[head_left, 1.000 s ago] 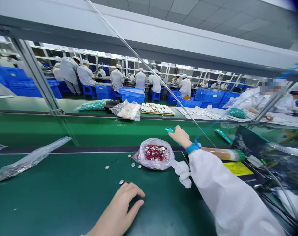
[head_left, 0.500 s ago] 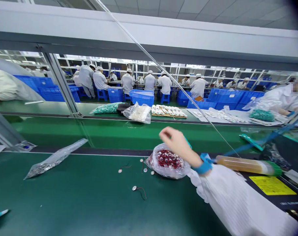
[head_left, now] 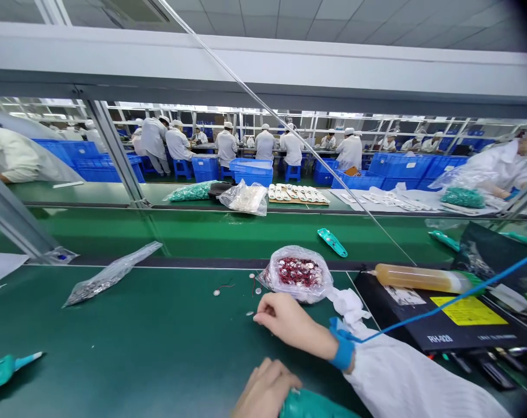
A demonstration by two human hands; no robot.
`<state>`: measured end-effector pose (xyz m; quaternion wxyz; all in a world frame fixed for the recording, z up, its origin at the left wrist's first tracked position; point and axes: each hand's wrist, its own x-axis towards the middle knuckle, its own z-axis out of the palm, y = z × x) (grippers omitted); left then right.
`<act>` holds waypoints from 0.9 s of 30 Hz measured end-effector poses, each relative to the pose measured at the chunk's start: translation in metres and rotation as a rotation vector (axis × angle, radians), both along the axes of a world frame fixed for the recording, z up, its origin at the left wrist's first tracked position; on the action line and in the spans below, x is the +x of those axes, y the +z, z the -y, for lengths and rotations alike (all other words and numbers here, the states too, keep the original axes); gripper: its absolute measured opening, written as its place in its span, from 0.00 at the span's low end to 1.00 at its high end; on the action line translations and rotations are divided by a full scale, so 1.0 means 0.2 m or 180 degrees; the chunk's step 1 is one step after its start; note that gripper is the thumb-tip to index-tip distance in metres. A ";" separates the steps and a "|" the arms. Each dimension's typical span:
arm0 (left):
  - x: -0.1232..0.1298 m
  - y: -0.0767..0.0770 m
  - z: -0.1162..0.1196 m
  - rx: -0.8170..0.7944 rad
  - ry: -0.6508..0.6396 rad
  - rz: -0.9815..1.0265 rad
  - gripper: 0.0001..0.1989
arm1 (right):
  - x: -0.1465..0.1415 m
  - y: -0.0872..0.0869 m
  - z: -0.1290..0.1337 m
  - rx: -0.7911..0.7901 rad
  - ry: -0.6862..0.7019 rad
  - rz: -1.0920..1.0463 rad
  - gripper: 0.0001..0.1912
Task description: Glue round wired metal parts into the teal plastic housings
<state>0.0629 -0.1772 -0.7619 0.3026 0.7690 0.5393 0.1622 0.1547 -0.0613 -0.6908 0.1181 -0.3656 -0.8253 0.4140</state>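
Green mat [head_left: 115,348] across the lower half of the frame, bearing four loose discs [head_left: 258,290], all just left of or below a clear bag [head_left: 296,273] packed with wired discs, and only one loose disc with thin wires plainly visible. At lower centre, right hand [head_left: 293,319] half closed, fingertips [head_left: 258,317] just beside the nearest disc; no hold on it confirmed, since the view is too small to tell, though the hand perhaps has nothing in it. At the bottom edge, left hand [head_left: 263,390] curled round a teal tool [head_left: 316,407], apparently a closed grip, with the frame cutting off most of the tool. Three more teal tools: one [head_left: 332,242] on the green ledge above the bag, one [head_left: 2,368] at lower left, one [head_left: 446,241] at right. Also one flat bag [head_left: 113,273] on the mat, one amber syringe [head_left: 420,278] on one black unit [head_left: 464,342], and one blue strap [head_left: 344,351] on the right wrist, with one blue cord [head_left: 446,305] running off to the right. Main risks, by judgement: a careless sweep of the white sleeve [head_left: 403,377] scattering the discs, the cord snagging the bag, and fine wires tangling when pulled from the pile.
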 end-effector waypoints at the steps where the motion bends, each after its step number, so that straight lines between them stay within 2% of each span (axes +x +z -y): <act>1: -0.02 0.04 -0.02 -0.0044 0.0079 0.0059 0.27 | 0.05 0.03 0.00 -0.0242 -0.0032 -0.0072 0.04; 3: -0.04 0.10 -0.03 -0.0101 0.0232 0.0195 0.36 | 0.17 0.09 0.01 -0.0645 -0.0084 -0.0191 0.06; 5: -0.05 0.16 -0.04 -0.0044 0.0472 0.0390 0.38 | 0.29 0.13 0.04 -0.0957 -0.0158 -0.0289 0.08; 6: -0.05 0.19 -0.04 0.0027 0.0644 0.0514 0.33 | 0.34 0.13 0.06 -0.1129 -0.0197 -0.0332 0.08; 9: -0.02 0.30 -0.05 0.0227 0.1102 0.0761 0.09 | 0.44 0.10 0.12 -0.1545 -0.0343 -0.0371 0.09; 11: 0.02 0.36 -0.05 0.0225 0.1054 0.0666 0.05 | 0.47 0.07 0.16 -0.1558 -0.0451 -0.0333 0.08; 13: 0.06 0.40 -0.06 0.0151 0.0886 0.0451 0.06 | 0.48 0.05 0.19 -0.1409 -0.0468 -0.0330 0.06; 15: 0.09 0.42 -0.06 0.0076 0.0826 0.0294 0.09 | 0.48 0.04 0.22 -0.1006 -0.0441 -0.0353 0.05; 18: 0.10 0.41 -0.06 -0.0042 0.0919 0.0324 0.12 | 0.51 0.04 0.25 0.0078 -0.0315 -0.0319 0.04; 20: 0.09 0.40 -0.05 -0.0153 0.0929 0.0430 0.13 | 0.54 0.03 0.28 0.0863 -0.0054 -0.0199 0.07; 22: 0.08 0.40 -0.04 -0.0245 0.0872 0.0493 0.16 | 0.56 0.01 0.30 0.1396 0.0184 -0.0099 0.09; 24: 0.07 0.40 -0.03 -0.0268 0.0866 0.0453 0.16 | 0.58 -0.02 0.31 0.1460 0.0146 -0.0056 0.09; 27: 0.03 0.40 -0.02 -0.0184 0.0952 0.0212 0.09 | 0.58 -0.08 0.33 0.0905 -0.0241 0.0067 0.05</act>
